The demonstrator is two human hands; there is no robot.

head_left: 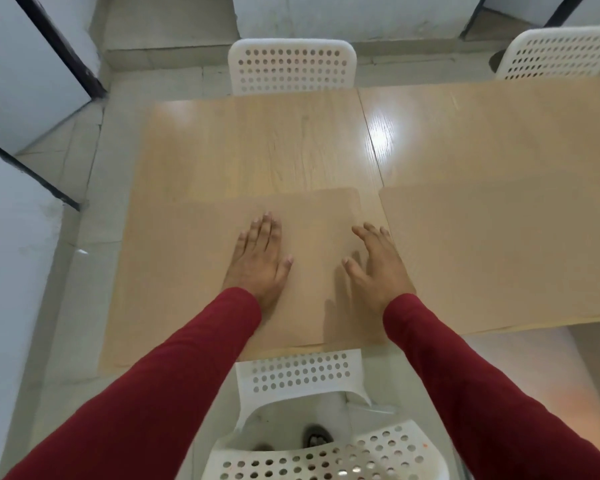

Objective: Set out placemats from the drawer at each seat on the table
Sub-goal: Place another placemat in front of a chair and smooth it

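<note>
— So, how many seats are covered?

— Going from the left: the near-left seat has a tan placemat (201, 271) lying flat on the table (257, 143), right in front of the white chair (312, 420) the person is standing behind. The left hand (258, 258) is spread on it, fingers straight and together, holding nothing, just pressing or smoothing by the look of it.

— And the other hand?

— The right hand (378, 265) is open too, fingers loosely splayed near that mat's right edge. Whether it touches the mat or floats just above, I can't tell; there's a shadow under it.

— Anything further right?

— Yes, a second placemat (499, 254) lies just beside the first, with a narrow strip of table between them. It reaches the near edge and runs out of sight at the right.

— The far side?

— Bare wood, as far as I can see. One far chair (291, 67) sits opposite, another chair at the right (558, 53), and neither has a mat in front of it.

— So roughly half done?

— That's my guess: two near places laid, two far ones left. The drawer isn't in sight.
</note>
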